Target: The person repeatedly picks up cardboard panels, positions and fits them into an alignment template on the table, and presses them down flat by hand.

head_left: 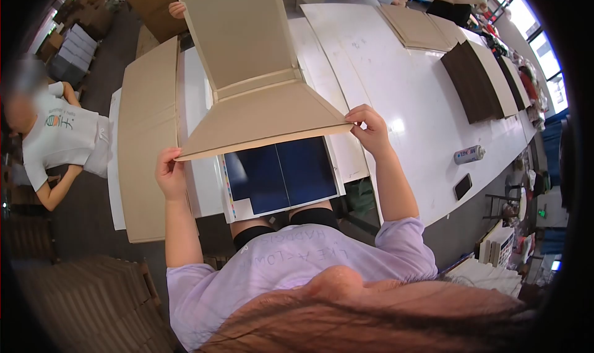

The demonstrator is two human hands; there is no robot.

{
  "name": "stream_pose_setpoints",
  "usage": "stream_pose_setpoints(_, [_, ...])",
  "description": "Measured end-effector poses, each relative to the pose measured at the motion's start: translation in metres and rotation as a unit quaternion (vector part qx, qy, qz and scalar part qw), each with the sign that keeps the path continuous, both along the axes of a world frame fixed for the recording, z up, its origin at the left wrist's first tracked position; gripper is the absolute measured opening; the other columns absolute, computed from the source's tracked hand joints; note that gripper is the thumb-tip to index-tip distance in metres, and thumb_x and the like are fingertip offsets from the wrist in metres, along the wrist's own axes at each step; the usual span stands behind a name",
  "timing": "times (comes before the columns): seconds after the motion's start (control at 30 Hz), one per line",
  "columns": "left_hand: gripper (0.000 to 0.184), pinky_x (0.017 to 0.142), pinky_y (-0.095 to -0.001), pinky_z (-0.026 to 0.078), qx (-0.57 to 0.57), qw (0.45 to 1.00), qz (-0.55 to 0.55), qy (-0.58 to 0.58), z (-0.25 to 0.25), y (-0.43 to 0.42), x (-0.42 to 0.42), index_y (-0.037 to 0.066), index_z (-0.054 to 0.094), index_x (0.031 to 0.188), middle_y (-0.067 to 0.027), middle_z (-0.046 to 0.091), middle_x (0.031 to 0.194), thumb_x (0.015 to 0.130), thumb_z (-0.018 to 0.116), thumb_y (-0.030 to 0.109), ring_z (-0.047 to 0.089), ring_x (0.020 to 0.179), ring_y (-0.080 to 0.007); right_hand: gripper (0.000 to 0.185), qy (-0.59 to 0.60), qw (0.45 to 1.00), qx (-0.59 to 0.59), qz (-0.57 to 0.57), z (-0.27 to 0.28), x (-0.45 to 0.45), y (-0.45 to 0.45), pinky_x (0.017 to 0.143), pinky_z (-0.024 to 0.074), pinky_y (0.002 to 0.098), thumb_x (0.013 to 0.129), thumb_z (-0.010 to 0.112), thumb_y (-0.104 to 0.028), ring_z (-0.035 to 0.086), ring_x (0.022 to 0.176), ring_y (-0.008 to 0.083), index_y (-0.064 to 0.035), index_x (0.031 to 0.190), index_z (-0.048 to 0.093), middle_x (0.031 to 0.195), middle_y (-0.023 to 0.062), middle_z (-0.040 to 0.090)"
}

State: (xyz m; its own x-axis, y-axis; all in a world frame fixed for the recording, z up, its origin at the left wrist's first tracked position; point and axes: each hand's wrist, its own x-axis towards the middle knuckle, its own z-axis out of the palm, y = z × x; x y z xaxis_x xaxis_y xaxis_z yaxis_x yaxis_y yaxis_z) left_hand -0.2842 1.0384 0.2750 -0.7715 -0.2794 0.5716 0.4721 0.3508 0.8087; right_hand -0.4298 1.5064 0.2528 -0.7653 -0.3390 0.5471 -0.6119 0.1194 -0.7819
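A large creased greyboard panel [266,115] is raised above the table at a tilt, with fold lines across it. My left hand [169,173] pinches its near left corner between thumb and fingers. At the near right corner my right hand [371,130] pinches it the same way. Another person's hand [177,9] touches the panel's far left edge. Below the near edge lies a dark blue printed sheet [303,173] with a white border and a colour strip on its left side. The panel hides the sheet's far part.
Flat board sheets [145,136] lie to the left, where a co-worker [62,130] stands. On the white table [396,105] at right are a spray can [469,154], a phone [463,187] and a stack of dark-edged boards [476,84]. More boards [414,28] lie at the back.
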Motion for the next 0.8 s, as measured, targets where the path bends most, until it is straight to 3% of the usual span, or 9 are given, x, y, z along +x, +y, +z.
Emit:
stream_pose_setpoints(0.1, [0.016,0.077,-0.0241,0.048,0.016,1.0,0.008,0.008,0.0,0.0,0.001,0.006,0.055,0.098,-0.0091,0.06,0.104,0.087,0.066,0.009,0.059,0.087,-0.0127,0.028,-0.033,0.993,-0.11,0.028,-0.016,0.0,-0.008,0.067,0.048,0.0242,0.07,0.06,0.019,0.059,0.087,0.0148,-0.0023,0.089,0.062,0.096,0.0083,0.062])
stream_pose_setpoints(0.3, [0.019,0.08,-0.0249,0.048,0.027,0.999,0.017,0.019,-0.007,-0.002,0.002,0.007,0.053,0.1,-0.0104,0.061,0.105,0.088,0.067,0.012,0.059,0.087,-0.0136,0.029,-0.05,0.953,-0.299,-0.024,-0.028,0.011,-0.035,0.069,0.0495,0.0232,0.076,0.052,0.022,0.059,0.089,0.0156,-0.0023,0.091,0.057,0.103,0.011,0.059])
stream_pose_setpoints(0.4, [0.02,0.08,-0.0255,0.048,0.037,0.999,0.02,0.031,-0.007,0.001,0.001,0.007,0.053,0.1,-0.0105,0.061,0.106,0.088,0.067,0.012,0.059,0.088,-0.0138,0.029,-0.058,0.948,-0.307,-0.068,-0.03,0.01,-0.042,0.069,0.0499,0.0232,0.078,0.051,0.022,0.059,0.089,0.0156,-0.0026,0.092,0.056,0.102,0.0108,0.059])
stream_pose_setpoints(0.6, [0.019,0.081,-0.0267,0.048,0.051,0.998,0.013,0.04,-0.009,-0.003,-0.003,0.007,0.052,0.101,-0.0113,0.061,0.106,0.088,0.065,0.008,0.059,0.091,-0.0146,0.027,-0.02,0.967,-0.244,-0.07,-0.026,0.004,-0.034,0.066,0.0519,0.025,0.075,0.057,0.02,0.062,0.086,0.0183,-0.0034,0.088,0.057,0.099,0.0114,0.062])
stream_pose_setpoints(0.73, [0.02,0.083,-0.0281,0.049,0.066,0.996,0.012,0.064,-0.011,-0.002,-0.007,0.008,0.051,0.101,-0.012,0.061,0.104,0.087,0.066,0.006,0.06,0.093,-0.0158,0.023,0.134,0.979,-0.06,-0.14,-0.008,-0.002,-0.022,0.067,0.0541,0.0288,0.069,0.066,0.015,0.065,0.08,0.0232,-0.0029,0.082,0.059,0.087,0.0117,0.067])
stream_pose_setpoints(0.8, [0.021,0.084,-0.029,0.049,0.077,0.994,0.004,0.08,-0.014,0.0,-0.01,0.008,0.051,0.101,-0.0128,0.061,0.104,0.086,0.063,-0.001,0.06,0.094,-0.0169,0.022,0.156,0.979,-0.021,-0.127,-0.005,-0.004,-0.018,0.066,0.0549,0.0285,0.069,0.066,0.015,0.065,0.081,0.0235,-0.002,0.083,0.059,0.09,0.0129,0.066])
